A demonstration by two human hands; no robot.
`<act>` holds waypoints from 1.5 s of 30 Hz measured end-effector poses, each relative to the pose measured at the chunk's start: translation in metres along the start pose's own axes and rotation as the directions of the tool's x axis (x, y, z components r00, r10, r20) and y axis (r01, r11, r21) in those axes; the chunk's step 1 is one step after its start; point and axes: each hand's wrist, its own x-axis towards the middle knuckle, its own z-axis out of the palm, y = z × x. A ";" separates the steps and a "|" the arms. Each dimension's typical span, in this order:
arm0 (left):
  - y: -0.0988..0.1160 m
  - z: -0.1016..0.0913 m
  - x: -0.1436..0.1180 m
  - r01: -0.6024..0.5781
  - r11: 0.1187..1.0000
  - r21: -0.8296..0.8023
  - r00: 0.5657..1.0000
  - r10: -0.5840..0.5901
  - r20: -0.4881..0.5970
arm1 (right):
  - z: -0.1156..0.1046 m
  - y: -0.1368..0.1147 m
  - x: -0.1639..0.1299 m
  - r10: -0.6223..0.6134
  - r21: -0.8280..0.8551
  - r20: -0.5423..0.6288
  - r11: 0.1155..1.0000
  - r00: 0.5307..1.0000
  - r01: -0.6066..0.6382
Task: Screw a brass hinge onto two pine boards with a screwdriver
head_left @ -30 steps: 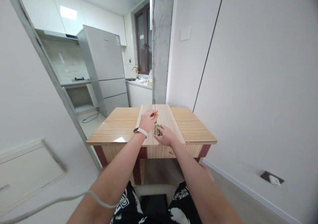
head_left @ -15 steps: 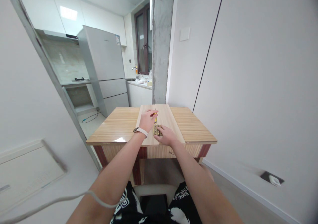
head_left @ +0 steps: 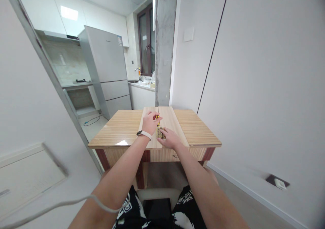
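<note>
My left hand (head_left: pixel 150 121), with a watch on its wrist, is closed around the handle of a small yellow-and-black screwdriver (head_left: pixel 158 117). The tool stands roughly upright, its lower end close to a small brass-coloured metal piece (head_left: pixel 160 133). Whether the tip touches that piece is too small to make out. Fingers of my right hand (head_left: pixel 169 137) pinch the metal piece from the right and near sides, down on the pale board (head_left: pixel 169 115) of the table. Its exact kind is partly hidden by the fingers.
The wooden table (head_left: pixel 114 127) has a drawer (head_left: pixel 167 154) on its near side. Beyond it stand a grey fridge (head_left: pixel 106 59) and a sink counter (head_left: pixel 142 95). A white wall (head_left: pixel 254 69) runs along the right. A white cable (head_left: pixel 76 200) crosses over my left forearm.
My left hand has shifted slightly to the left and its fingers have turned around the screwdriver's handle, showing more of it. My right hand stays on the metal piece.
</note>
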 end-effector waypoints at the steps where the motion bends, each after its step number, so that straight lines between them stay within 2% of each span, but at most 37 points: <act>1: 0.000 0.000 0.000 0.008 1.000 -0.004 1.000 -0.008 0.000 | 0.000 0.000 0.000 -0.002 -0.002 -0.004 1.000 1.000 0.002; 4: 0.000 0.001 0.000 0.012 0.999 -0.038 1.000 -0.011 0.026 | 0.000 0.000 -0.001 -0.005 -0.009 -0.009 1.000 1.000 0.005; 9: 0.001 0.002 0.000 -0.045 0.996 -0.081 0.995 0.052 0.091 | 0.001 0.001 -0.001 -0.006 -0.010 -0.013 1.000 1.000 0.006; 19: 0.002 0.000 0.000 0.003 1.000 0.001 1.000 -0.003 0.018 | 0.001 0.001 0.001 0.005 -0.001 -0.002 1.000 1.000 -0.005; 28: 0.002 0.002 -0.001 -0.020 0.996 -0.081 0.995 0.028 0.093 | 0.004 0.002 0.000 -0.002 -0.005 -0.021 1.000 1.000 0.002; 38: 0.001 0.000 -0.002 0.003 1.000 -0.004 0.998 -0.002 0.057 | 0.003 0.001 0.001 -0.008 -0.007 -0.014 1.000 1.000 0.008; 45: 0.000 0.003 -0.001 0.041 0.998 -0.037 0.997 -0.039 0.061 | 0.003 0.001 0.001 -0.005 -0.005 -0.016 1.000 1.000 0.005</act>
